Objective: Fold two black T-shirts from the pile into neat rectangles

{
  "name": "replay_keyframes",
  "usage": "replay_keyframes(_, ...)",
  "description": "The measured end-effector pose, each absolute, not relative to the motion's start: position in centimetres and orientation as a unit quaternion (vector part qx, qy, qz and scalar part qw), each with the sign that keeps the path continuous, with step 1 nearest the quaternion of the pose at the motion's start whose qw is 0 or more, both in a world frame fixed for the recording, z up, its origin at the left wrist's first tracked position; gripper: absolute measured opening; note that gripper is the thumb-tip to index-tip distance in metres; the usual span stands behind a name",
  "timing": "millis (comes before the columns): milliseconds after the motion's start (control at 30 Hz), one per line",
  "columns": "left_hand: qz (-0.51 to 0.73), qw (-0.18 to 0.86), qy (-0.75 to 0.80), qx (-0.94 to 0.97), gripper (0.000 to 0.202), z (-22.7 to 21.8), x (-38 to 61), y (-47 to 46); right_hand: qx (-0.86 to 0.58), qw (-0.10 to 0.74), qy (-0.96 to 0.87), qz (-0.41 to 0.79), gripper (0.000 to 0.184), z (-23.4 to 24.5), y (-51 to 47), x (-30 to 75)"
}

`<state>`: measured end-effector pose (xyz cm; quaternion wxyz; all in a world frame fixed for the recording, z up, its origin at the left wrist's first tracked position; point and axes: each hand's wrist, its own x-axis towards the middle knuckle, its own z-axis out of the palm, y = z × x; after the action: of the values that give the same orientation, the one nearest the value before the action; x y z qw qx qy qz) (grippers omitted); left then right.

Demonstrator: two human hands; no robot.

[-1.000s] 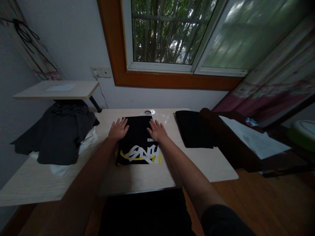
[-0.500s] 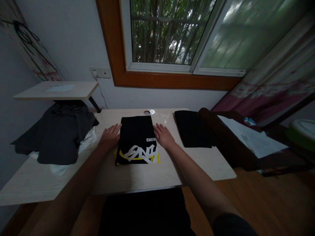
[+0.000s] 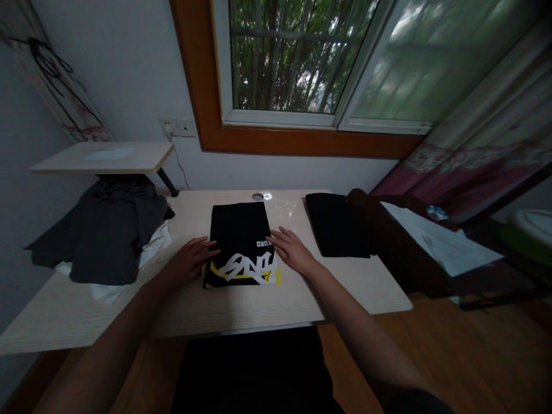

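A folded black shirt (image 3: 240, 233) with a white and yellow print lies in the middle of the pale wooden table (image 3: 276, 299). My left hand (image 3: 188, 261) rests flat beside the shirt's left edge, fingers stretched out and touching that edge. My right hand (image 3: 293, 251) lies flat at the shirt's right edge, fingertips on the fabric near the print. Neither hand holds anything.
A heap of dark grey and white clothes (image 3: 106, 233) sits on the table's left. A second folded black garment (image 3: 336, 230) lies to the right. A dark chair with papers (image 3: 435, 244) stands further right. A small shelf (image 3: 103, 158) juts from the wall.
Both hands slid off the top of the shirt, out to its sides, then back toward me along its edges. The shirt has not moved.
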<state>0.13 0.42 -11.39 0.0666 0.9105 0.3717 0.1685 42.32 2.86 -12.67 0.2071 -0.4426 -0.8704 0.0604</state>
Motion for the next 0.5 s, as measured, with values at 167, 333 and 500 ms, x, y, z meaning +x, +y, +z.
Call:
replay_keyframes(167, 0.163, 0.07, 0.364, 0.914, 0.069, -11.2, -0.3, -1.6, -0.412, 0.214, -0.883, 0.062, 0.044, -12.4, 1.5, 42.6)
replay_keyframes(333, 0.182, 0.039, 0.368, 0.911, 0.059, -11.5, -0.3, -2.5, -0.403, 0.228, -0.885, 0.059, 0.041, -12.2, 1.0, 42.6)
replay_keyframes(500, 0.196, 0.025, 0.356, 0.913, 0.047, -11.9, -0.3, -2.3, -0.402, 0.245, -0.88, 0.057, 0.039, -12.1, 1.0, 42.4)
